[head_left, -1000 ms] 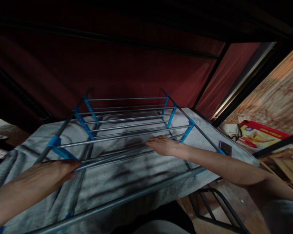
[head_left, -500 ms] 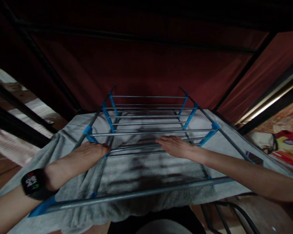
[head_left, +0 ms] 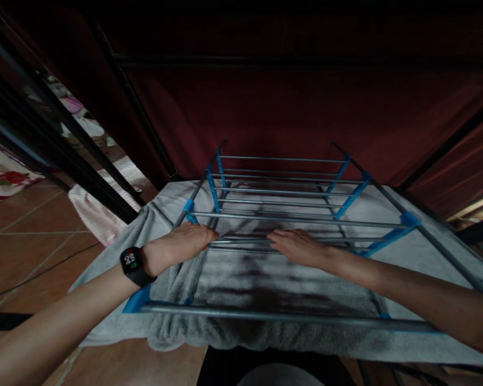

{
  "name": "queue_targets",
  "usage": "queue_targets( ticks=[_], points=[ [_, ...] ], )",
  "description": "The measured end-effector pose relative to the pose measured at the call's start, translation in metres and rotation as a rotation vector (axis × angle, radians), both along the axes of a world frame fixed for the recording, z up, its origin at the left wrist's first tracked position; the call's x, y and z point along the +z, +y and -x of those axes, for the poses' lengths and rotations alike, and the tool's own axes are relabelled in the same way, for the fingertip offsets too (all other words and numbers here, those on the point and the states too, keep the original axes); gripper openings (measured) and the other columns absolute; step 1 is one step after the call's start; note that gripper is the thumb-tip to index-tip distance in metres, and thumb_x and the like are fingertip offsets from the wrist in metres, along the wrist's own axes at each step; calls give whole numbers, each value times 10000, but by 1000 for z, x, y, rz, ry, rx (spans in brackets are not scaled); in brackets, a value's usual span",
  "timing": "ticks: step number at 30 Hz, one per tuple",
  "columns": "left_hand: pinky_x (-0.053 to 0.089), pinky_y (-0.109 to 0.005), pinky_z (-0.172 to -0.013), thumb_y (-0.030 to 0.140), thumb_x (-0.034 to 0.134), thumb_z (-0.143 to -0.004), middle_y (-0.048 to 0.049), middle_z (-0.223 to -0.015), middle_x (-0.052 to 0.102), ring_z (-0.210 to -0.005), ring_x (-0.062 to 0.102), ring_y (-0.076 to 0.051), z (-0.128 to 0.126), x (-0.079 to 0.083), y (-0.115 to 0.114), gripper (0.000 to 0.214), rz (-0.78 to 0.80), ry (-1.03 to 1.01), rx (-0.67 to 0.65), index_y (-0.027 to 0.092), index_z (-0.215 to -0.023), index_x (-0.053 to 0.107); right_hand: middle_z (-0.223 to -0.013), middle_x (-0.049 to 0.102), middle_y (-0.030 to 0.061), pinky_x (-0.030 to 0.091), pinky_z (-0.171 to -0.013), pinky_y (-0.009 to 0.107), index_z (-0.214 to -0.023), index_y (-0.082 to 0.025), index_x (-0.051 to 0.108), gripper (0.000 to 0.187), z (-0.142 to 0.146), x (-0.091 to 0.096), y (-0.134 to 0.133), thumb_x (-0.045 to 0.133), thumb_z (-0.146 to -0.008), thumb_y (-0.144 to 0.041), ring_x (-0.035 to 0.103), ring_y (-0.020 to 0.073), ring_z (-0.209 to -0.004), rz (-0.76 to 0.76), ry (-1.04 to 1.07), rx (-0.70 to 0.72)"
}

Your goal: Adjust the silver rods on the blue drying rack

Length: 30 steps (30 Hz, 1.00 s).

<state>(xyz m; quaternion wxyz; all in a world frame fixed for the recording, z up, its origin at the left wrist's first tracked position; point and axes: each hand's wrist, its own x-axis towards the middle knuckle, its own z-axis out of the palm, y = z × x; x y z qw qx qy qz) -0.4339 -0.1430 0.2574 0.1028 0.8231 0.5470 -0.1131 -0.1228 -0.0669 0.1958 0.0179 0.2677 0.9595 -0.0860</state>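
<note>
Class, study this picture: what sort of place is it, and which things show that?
Probably a home laundry-drying corner: a metal drying rack with blue joints, a grey towel spread over it, a tiled floor, and dark red curtains behind.

A metal drying rack (head_left: 301, 219) with blue joints stands on the brown tiled floor (head_left: 24, 241). A grey towel (head_left: 265, 279) lies spread across it, under the upper rails, sagging over the near and left edges. The left hand (head_left: 181, 246) and the right hand (head_left: 300, 247) rest flat on it.

Towel (head_left: 265, 279) draped over rack (head_left: 290, 217); left hand (head_left: 181, 244), right hand (head_left: 300, 247) on towel.
</note>
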Motion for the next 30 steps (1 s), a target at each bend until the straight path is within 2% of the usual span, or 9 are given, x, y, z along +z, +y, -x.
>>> queue_targets(
  ticks=[4, 8, 11, 14, 17, 20, 25, 27, 30],
  points=[
    [491, -318, -891, 151, 581, -899, -63, -1071, 759, -1036, 704, -247, 2, 3, -2, 225, 3, -18, 23, 230, -1065, 710, -1136, 661, 98, 472, -761, 311, -1159, -171, 585, 228, 0, -6, 0, 395, -1039, -209, 648, 219, -978, 23, 11, -13],
    [505, -282, -901, 259, 543, -964, -57, -1170, 740, -1036, 705, -211, 5, 16, -12, 265, -9, -128, 34, 240, -1187, 685, -1167, 658, 115, 479, -810, 338, -1164, -168, 587, 241, -1, -14, 1, 385, -1037, -206, 646, 237, -1009, 28, 1, -22],
    [507, -279, -939, 360, 473, -1004, -45, -1198, 733, -1065, 694, -193, 15, 24, -26, 319, -160, -318, 63, 239, -1218, 675, -1170, 660, 121, 483, -821, 344, -1178, -178, 591, 257, -1, -17, 1, 379, -1037, -211, 648, 239, -1022, 34, 5, -23],
    [503, -304, -986, 426, 466, -997, -60, -1183, 731, -1082, 678, -200, 34, 20, -43, 360, -412, -499, 265, 207, -1177, 687, -1141, 671, 118, 486, -806, 339, -1164, -179, 604, 258, -1, -16, 1, 382, -1035, -210, 660, 235, -992, 27, 6, -18],
    [505, -345, -1004, 468, 513, -957, -80, -1167, 728, -1080, 669, -221, 54, 0, -56, 384, -603, -658, 566, 176, -1138, 686, -1124, 684, 112, 491, -793, 326, -1148, -190, 624, 246, -1, -15, 2, 412, -1026, -214, 668, 228, -978, 46, 8, -10],
    [539, -357, -944, 516, 549, -909, -85, -1108, 740, -1023, 683, -239, 68, -29, -62, 411, -543, -838, 729, 168, -1078, 690, -1114, 693, 106, 494, -778, 325, -1130, -199, 639, 237, -1, -14, 3, 433, -1016, -222, 673, 234, -977, 44, 11, -7],
    [556, -395, -881, 533, 662, -813, -90, -1036, 737, -936, 679, -272, 70, -69, -58, 443, -274, -968, 677, 172, -1069, 695, -1079, 699, 99, 491, -722, 323, -1100, -181, 628, 239, 1, -13, 5, 406, -1020, -218, 680, 247, -933, -6, 8, -25],
    [546, -412, -892, 488, 694, -802, -113, -1085, 709, -958, 662, -272, 68, -83, -50, 477, -254, -990, 663, 160, -1147, 665, -1101, 697, 109, 496, -730, 326, -1113, -177, 628, 244, 2, -15, 7, 406, -1017, -211, 682, 250, -947, -16, 9, -34],
    [552, -384, -808, 420, 718, -787, -127, -1171, 644, -939, 640, -242, 70, -105, -36, 569, -254, -1075, 675, 165, -1278, 583, -1183, 685, 125, 505, -771, 330, -1154, -182, 634, 273, 3, -18, 9, 401, -1013, -198, 683, 247, -1000, -20, 12, -37]
  ],
)
